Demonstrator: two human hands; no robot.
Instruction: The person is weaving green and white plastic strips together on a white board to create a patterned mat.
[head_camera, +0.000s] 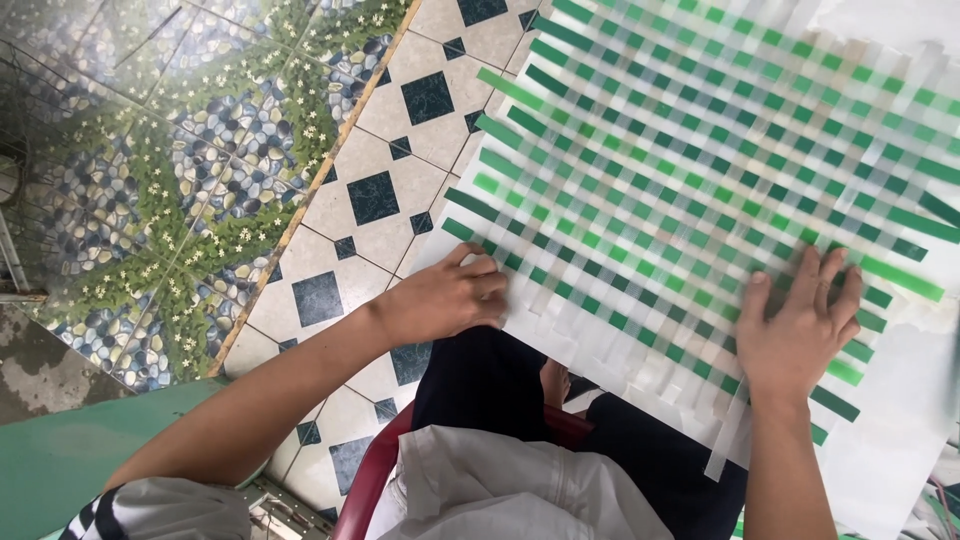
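A large woven sheet of white and green paper strips (690, 170) lies across my lap and reaches out over the floor. My left hand (448, 296) has its fingers curled on the sheet's near left edge, pinching the strip ends there. My right hand (797, 325) lies flat on the weave near its lower right part, fingers spread. Loose white strip ends (655, 385) hang off the near edge by my knees.
I sit on a red plastic chair (372, 470) in dark trousers. The floor has white tiles with dark diamonds (375, 195) and a pebble-and-flower patterned band (190, 170) to the left. A green surface (60, 455) lies at lower left.
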